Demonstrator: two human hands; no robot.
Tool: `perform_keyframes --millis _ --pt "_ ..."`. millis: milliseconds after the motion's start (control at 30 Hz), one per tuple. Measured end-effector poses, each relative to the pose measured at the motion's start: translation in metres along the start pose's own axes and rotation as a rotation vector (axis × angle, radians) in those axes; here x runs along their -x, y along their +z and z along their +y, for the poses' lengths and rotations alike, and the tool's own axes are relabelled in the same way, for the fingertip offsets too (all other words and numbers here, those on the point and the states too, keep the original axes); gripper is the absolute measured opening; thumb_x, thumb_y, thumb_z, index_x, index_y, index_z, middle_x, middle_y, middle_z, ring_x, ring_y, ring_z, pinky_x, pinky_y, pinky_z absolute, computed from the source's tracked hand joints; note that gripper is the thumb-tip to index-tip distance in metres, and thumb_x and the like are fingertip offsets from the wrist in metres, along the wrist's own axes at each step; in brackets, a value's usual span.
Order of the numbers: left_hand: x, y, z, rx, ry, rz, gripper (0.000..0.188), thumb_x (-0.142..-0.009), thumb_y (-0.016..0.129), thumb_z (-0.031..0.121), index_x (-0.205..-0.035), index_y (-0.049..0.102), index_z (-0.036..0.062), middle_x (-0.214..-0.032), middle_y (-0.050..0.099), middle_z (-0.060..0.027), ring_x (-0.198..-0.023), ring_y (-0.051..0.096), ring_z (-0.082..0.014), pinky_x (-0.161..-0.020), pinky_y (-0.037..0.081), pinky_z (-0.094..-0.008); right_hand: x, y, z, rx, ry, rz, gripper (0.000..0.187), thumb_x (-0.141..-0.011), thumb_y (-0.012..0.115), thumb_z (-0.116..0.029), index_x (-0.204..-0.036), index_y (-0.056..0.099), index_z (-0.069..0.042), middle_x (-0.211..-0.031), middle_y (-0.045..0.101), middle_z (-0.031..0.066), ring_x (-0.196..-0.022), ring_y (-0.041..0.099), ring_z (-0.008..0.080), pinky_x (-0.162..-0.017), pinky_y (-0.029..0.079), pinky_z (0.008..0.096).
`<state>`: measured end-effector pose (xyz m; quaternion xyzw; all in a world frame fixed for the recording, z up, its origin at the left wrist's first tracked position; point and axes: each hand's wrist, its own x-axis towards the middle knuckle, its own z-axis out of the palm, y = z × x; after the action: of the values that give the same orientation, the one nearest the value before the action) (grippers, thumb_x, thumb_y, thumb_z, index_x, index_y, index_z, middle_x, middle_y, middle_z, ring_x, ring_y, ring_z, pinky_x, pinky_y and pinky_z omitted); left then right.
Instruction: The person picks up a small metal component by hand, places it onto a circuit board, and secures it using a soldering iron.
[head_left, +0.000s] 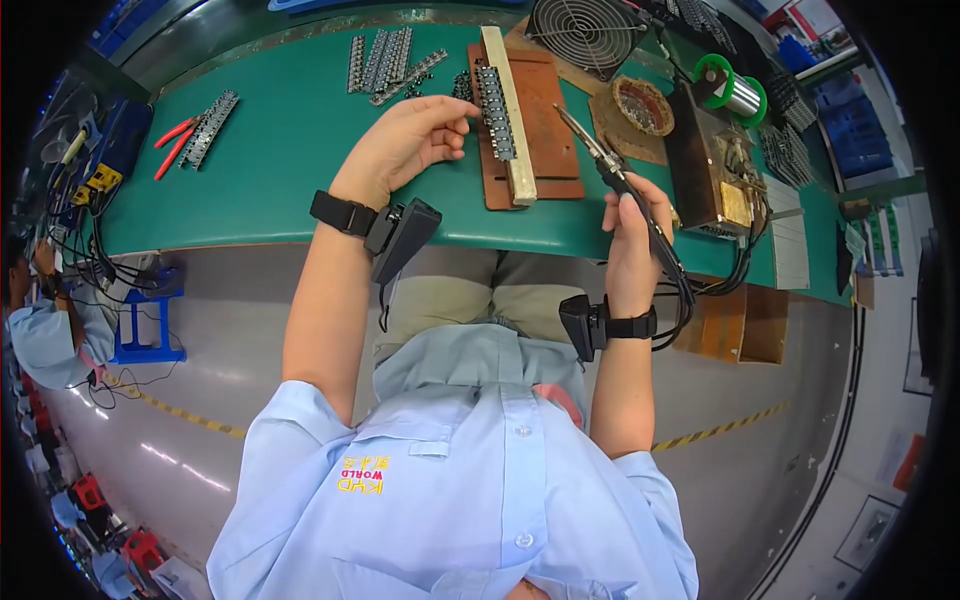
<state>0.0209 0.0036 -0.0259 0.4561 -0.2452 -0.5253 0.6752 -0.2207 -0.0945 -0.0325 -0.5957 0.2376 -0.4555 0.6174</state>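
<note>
My right hand [635,235] is wrapped round the handle of a soldering iron [600,152], its tip pointing up and left, apart from the work. My left hand [415,140] is closed, fingers curled, with its fingertips at the left side of a strip of small circuit boards [495,112]. Anything between those fingertips is too small to make out. This strip lies along a pale bar [508,110] on a reddish-brown base plate [560,125]. Just beyond my left fingertips sits a small pile of black parts [462,85].
More board strips [380,62] lie at the back. Red-handled pliers [178,142] rest beside another strip [210,128] at left. A fan [588,35], a round dish [642,106], a green solder spool [735,90] and a metal box [700,160] stand at right on the green mat [300,160].
</note>
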Motion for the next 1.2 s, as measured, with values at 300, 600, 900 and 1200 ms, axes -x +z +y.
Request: perform_keyframes --millis 300,600,900,1200 --pt "0.001 0.009 -0.001 -0.071 -0.091 0.091 0.015 -0.085 0.057 0.018 -0.084 0.057 0.003 -0.072 0.054 -0.0006 -0.061 0.052 -0.008 -0.059 0.046 -0.0218 0.0 -0.007 0.002 -0.03 0.038 -0.044 0.033 -0.081 0.058 -0.02 -0.106 0.051 0.0 -0.09 0.055 0.0088 -0.07 0.047 0.0129 -0.064 0.037 0.0227" --pt "0.0 0.02 0.005 -0.103 -0.147 0.164 0.014 -0.087 0.055 0.015 -0.087 0.055 0.0017 -0.074 0.053 0.0002 -0.061 0.051 -0.0066 -0.058 0.043 -0.02 -0.003 0.0 -0.019 0.173 0.049 -0.077 0.045 -0.074 0.065 -0.03 -0.104 0.049 0.0 -0.085 0.055 0.0096 -0.08 0.047 0.0179 -0.072 0.036 0.0295" --pt "-0.005 0.018 0.008 -0.119 -0.192 0.138 0.014 -0.087 0.055 0.015 -0.088 0.055 0.0004 -0.076 0.054 0.0 -0.062 0.05 -0.0059 -0.058 0.042 -0.0197 -0.038 0.013 -0.038 0.502 -0.207 -0.427 0.036 -0.064 0.073 -0.021 -0.091 0.06 -0.001 -0.075 0.06 0.0092 -0.068 0.053 0.0228 -0.073 0.035 0.036" --pt "-0.003 0.019 0.009 -0.128 -0.201 0.133 0.014 -0.087 0.055 0.015 -0.088 0.055 0.0002 -0.075 0.053 0.0014 -0.063 0.05 -0.0057 -0.057 0.042 -0.0195 -0.041 0.016 -0.031 0.516 -0.181 -0.434 0.034 -0.064 0.072 -0.02 -0.09 0.061 -0.001 -0.074 0.061 0.0084 -0.066 0.054 0.0227 -0.071 0.036 0.0363"
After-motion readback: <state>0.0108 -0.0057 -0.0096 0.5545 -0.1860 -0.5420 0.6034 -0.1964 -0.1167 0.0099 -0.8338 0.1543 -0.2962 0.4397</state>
